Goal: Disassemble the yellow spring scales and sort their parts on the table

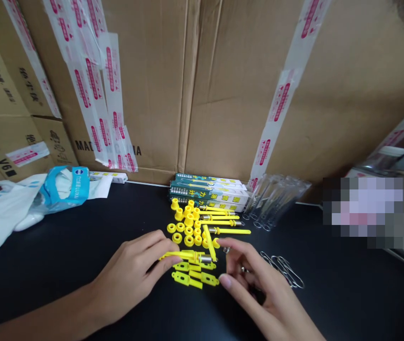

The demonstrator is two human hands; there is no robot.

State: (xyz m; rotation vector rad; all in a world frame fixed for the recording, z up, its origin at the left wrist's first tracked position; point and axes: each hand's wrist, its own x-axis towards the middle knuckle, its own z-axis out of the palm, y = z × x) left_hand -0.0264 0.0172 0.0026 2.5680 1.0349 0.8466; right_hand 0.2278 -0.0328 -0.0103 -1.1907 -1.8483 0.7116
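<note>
My left hand (141, 265) pinches a yellow spring-scale strip (184, 255) between thumb and fingers, with a silver spring (205, 259) at its right end. Opposite it, my right hand (251, 279) has thumb and forefinger apart, its other fingers curled round small metal parts (243, 270) that are partly hidden. Below the held strip lie several flat yellow pieces with slotted ends (187, 279). Beyond the hands are several yellow flanged caps (188, 231) and yellow strips with springs (230, 231). One more yellow strip (209, 242) slants between the hands.
Printed spring-scale boxes (209, 192) stand at the back, beside several clear plastic tubes (276, 199). Wire hooks (283, 270) lie right of my right hand. A blue-and-white tissue pack (68, 187) is at left. Large cardboard boxes (155, 94) wall off the black table (116, 213).
</note>
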